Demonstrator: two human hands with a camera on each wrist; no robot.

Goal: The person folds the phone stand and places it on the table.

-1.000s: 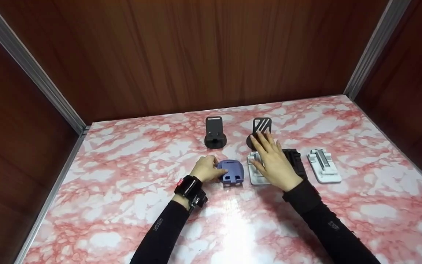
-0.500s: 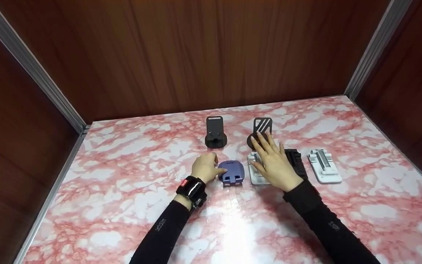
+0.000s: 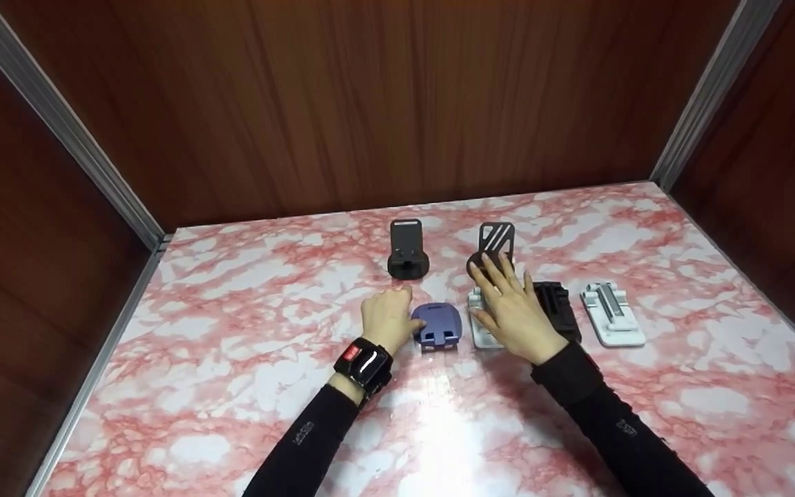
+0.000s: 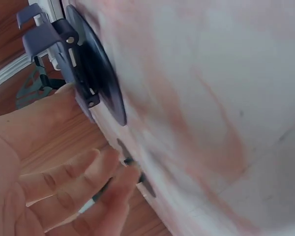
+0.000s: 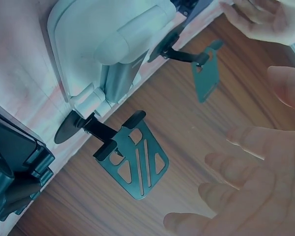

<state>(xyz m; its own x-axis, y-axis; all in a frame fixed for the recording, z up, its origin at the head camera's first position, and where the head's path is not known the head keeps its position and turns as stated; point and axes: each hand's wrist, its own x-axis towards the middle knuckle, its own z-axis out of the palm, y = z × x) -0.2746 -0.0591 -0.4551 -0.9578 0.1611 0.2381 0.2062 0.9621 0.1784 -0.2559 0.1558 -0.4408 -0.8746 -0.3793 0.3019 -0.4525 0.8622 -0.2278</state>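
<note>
A purple folding phone stand [image 3: 440,320] lies low on the table in the head view. Beside its left edge is my left hand [image 3: 388,319]; the thumb reaches the stand's edge, while the other fingers stay off it, loosely bent, in the left wrist view. That view shows the stand's round base [image 4: 96,64] flat on the table. My right hand [image 3: 519,319], fingers spread, hovers over a white folded phone stand [image 3: 484,337] and partly hides it and a black folded stand [image 3: 558,309]. The right wrist view shows nothing in this hand's fingers [image 5: 231,164].
Behind the hands stand two upright dark phone stands: one with a solid plate [image 3: 407,241], one with a slotted plate [image 3: 497,238]. Another white folded stand [image 3: 613,316] lies at the right. Wooden panels [image 3: 397,103] enclose the marbled table [image 3: 232,386].
My left hand has turned slightly, and its fingers have moved off the purple phone stand, with the thumb still at its edge. The right hand has hardly moved.
</note>
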